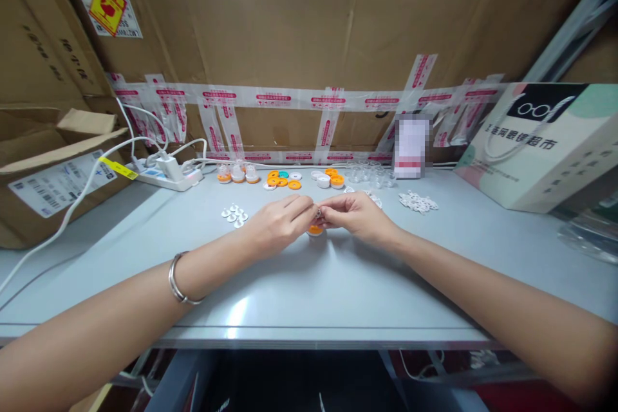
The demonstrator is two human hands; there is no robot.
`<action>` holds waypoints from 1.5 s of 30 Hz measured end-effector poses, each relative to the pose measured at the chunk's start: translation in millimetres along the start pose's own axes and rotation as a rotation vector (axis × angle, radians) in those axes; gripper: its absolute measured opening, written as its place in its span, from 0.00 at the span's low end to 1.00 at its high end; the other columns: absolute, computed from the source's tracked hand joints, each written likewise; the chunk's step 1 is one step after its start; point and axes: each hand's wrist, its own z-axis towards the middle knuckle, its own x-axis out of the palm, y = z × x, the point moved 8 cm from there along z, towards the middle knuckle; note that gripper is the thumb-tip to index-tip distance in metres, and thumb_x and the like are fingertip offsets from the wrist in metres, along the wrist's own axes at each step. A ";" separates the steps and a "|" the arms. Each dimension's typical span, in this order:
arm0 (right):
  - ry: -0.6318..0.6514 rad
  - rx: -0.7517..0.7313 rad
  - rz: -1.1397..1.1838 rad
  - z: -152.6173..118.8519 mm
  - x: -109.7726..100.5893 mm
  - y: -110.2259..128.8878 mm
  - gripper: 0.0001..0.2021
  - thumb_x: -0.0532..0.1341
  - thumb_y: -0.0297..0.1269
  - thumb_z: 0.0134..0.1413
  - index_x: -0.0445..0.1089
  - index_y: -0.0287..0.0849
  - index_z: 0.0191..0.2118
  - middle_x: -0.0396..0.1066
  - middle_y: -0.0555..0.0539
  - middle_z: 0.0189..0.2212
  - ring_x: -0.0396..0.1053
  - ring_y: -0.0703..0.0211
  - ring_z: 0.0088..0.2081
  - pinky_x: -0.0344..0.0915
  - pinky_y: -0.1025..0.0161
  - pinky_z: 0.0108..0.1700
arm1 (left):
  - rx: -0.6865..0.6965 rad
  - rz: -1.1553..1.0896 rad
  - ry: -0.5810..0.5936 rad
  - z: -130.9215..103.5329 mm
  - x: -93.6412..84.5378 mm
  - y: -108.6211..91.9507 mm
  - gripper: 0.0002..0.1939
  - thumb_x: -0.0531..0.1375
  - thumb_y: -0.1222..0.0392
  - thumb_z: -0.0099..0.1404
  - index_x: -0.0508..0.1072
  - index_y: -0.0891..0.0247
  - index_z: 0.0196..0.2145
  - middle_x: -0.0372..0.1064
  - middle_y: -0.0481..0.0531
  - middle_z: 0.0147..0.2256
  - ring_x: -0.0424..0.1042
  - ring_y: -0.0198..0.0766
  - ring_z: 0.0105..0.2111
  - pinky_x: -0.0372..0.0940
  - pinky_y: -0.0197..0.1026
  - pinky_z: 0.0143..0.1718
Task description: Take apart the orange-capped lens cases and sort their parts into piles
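My left hand (pixel 284 224) and my right hand (pixel 355 214) meet fingertip to fingertip near the middle of the table. Both are closed around a small piece (pixel 318 213), mostly hidden by the fingers and too small to name. Just beneath the fingertips stands an orange and white round part (pixel 315 230). Small white pegged pieces (pixel 234 214) lie left of my left hand. Behind the hands are orange rings (pixel 282 179) and white cups with orange rings (pixel 337 181). White small parts (pixel 418 201) form a pile to the right.
Three clear-topped assemblies (pixel 237 172) stand at the back left, near a power strip (pixel 178 180) with white cables. Clear plastic parts (pixel 371 174) sit at the back. An open cardboard box (pixel 62 174) is at left, a paper bag (pixel 535 148) at right.
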 end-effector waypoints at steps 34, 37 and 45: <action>-0.037 -0.102 -0.062 -5.4 -4.4 5.2 0.11 0.62 0.37 0.43 0.76 0.38 0.34 0.75 0.47 0.24 0.73 0.58 0.30 0.70 0.60 0.37 | -0.080 -0.183 -0.111 1.5 -9.8 7.5 0.05 0.53 0.65 0.63 0.68 0.67 0.36 0.70 0.54 0.31 0.70 0.33 0.32 0.66 0.34 0.33; -0.066 -0.080 -0.053 -4.0 -5.8 3.5 0.10 0.62 0.36 0.42 0.75 0.37 0.32 0.75 0.47 0.24 0.73 0.59 0.29 0.70 0.61 0.36 | -0.075 -0.210 -0.131 1.0 -9.9 8.1 0.05 0.54 0.65 0.63 0.68 0.67 0.37 0.70 0.54 0.31 0.70 0.33 0.32 0.66 0.34 0.33; -0.118 0.038 -0.066 1.5 -7.4 -7.7 0.07 0.63 0.35 0.41 0.74 0.37 0.28 0.73 0.48 0.21 0.72 0.62 0.27 0.70 0.64 0.35 | -0.149 -0.365 -0.199 0.8 -7.7 16.1 0.05 0.56 0.65 0.61 0.69 0.67 0.35 0.70 0.54 0.31 0.69 0.33 0.31 0.67 0.36 0.33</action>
